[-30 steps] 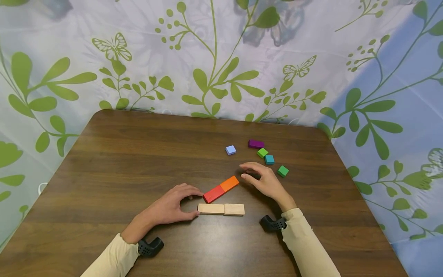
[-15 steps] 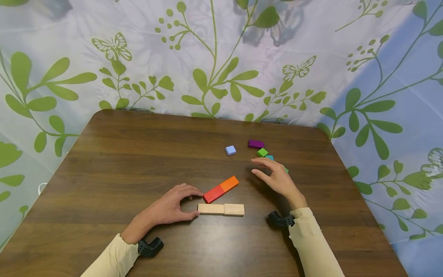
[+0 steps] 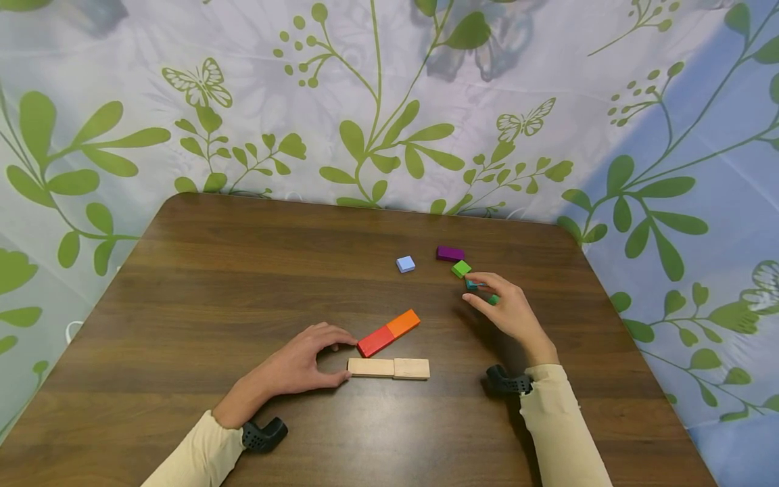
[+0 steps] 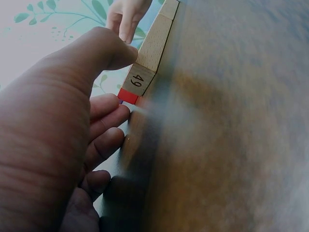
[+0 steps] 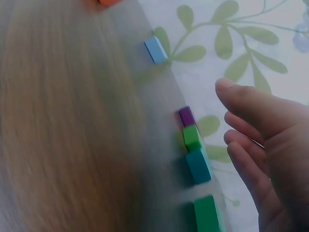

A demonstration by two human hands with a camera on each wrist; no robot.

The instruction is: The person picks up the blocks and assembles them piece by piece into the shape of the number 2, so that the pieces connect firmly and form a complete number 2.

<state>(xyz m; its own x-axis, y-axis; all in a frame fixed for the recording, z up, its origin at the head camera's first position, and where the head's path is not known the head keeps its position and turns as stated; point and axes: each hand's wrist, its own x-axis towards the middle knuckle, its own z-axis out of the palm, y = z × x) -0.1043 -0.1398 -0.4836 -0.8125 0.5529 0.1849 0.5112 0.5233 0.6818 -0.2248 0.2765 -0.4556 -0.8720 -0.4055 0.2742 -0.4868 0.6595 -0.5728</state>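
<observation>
In the head view my left hand (image 3: pixel 301 362) rests by the left ends of two block rows. Its index fingertip is right at the red block (image 3: pixel 375 341), which meets an orange block (image 3: pixel 404 323) end to end on a slant. The thumb tip touches a plain wooden block (image 3: pixel 371 367), with a second wooden block (image 3: pixel 412 368) in line to its right. Loosely bent and holding nothing, my right hand (image 3: pixel 511 310) hovers over a teal block (image 3: pixel 471 285) and a green block (image 3: pixel 493 299), partly covering both. The right wrist view shows its thumb and fingers apart.
Beyond the right hand lie a light green block (image 3: pixel 461 268) and a purple block (image 3: pixel 450 253). A light blue block (image 3: pixel 406 264) sits to their left. Printed cloth (image 3: pixel 365 101) hangs behind the brown table (image 3: pixel 243 270).
My right hand has moved right, from beside the orange block to over the teal and green blocks. The left hand and both rows stay where they were.
</observation>
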